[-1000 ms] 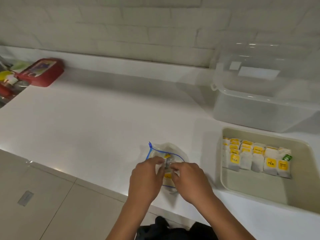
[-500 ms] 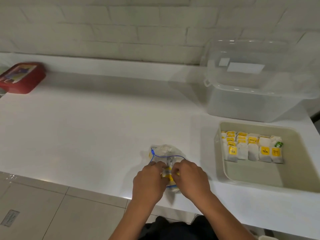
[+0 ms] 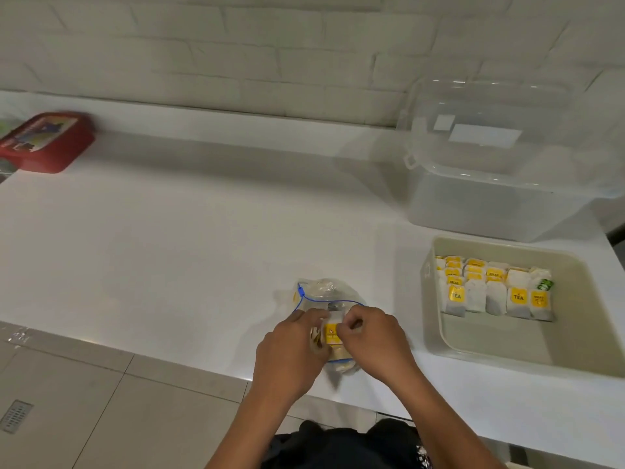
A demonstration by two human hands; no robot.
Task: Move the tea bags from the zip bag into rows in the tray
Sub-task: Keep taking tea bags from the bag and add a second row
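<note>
A clear zip bag (image 3: 321,294) with a blue seal line lies on the white counter near its front edge. My left hand (image 3: 291,353) holds the bag's left side. My right hand (image 3: 372,340) pinches a tea bag with a yellow tag (image 3: 331,331) at the bag's mouth. To the right sits a beige tray (image 3: 436,340) holding rows of tea bags (image 3: 493,292) with yellow tags along its far half; one at the right end has a green tag. The near half of the tray is bare.
A large clear plastic box (image 3: 500,184) with a lid stands behind the tray by the brick wall. A red flat box (image 3: 47,140) lies at the counter's far left. The counter edge (image 3: 189,360) runs just under my hands, with tiled floor below.
The camera view has shifted slightly. My hands have stayed at the zip bag, and a yellow-tagged tea bag now shows more plainly between my fingers.
</note>
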